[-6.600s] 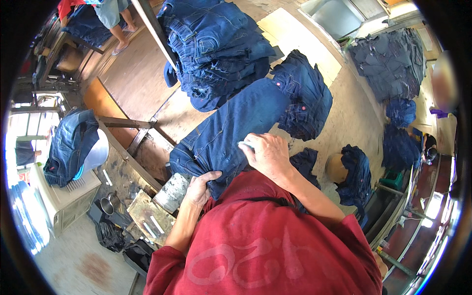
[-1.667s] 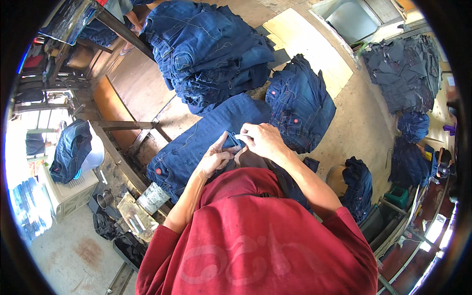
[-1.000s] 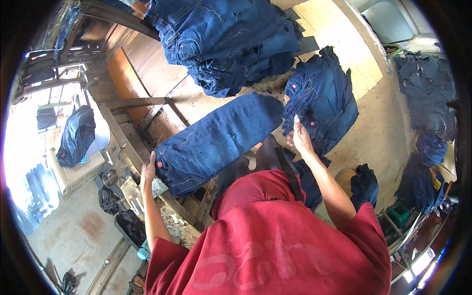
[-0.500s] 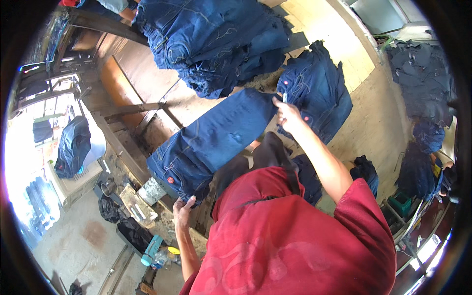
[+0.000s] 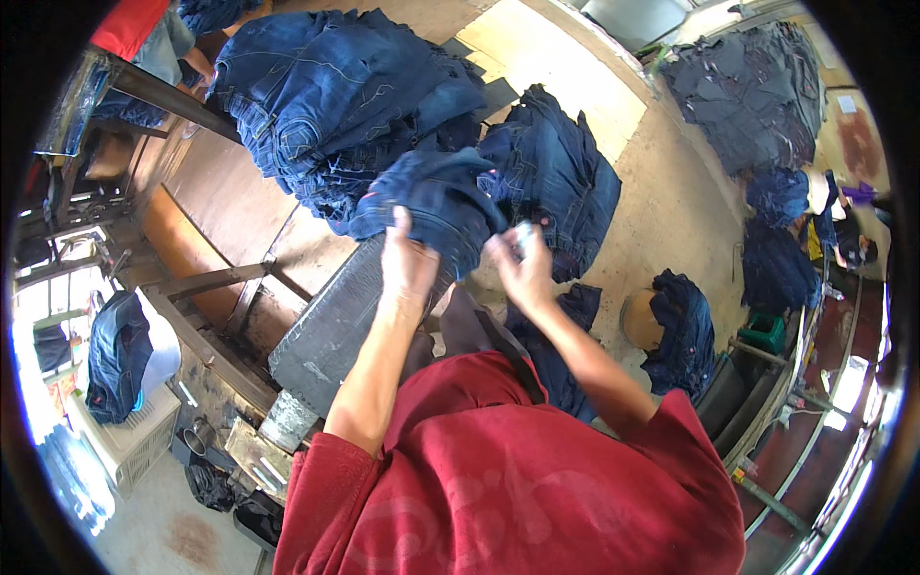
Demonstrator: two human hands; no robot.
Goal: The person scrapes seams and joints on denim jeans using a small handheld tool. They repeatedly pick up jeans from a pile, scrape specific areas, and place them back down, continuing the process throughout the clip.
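A pair of blue jeans (image 5: pixel 436 196) is bunched up at the far end of a dark padded board (image 5: pixel 331 321) in front of me. My left hand (image 5: pixel 410 266) is closed on the near edge of the jeans, its thumb pointing up. To the right of it, my right hand (image 5: pixel 525 273) is closed around a small pale object (image 5: pixel 522 240), blurred by motion and too small to name. The right fingers are close to the hem of the jeans; whether they touch it I cannot tell. Another heap of jeans (image 5: pixel 561 172) lies just beyond my right hand.
A tall pile of jeans (image 5: pixel 335 91) rises at the far left. Dark grey garments (image 5: pixel 752 91) are heaped at the far right. More jeans (image 5: pixel 682 331) hang over a round stool (image 5: pixel 640 319). At the upper left stands another person (image 5: pixel 172 48). A wooden frame (image 5: pixel 216 278) borders the board.
The jeans, earlier stretched flat along the board, are now gathered toward its far end, baring the board. My left hand has moved from the near end up to them. My view has shifted right.
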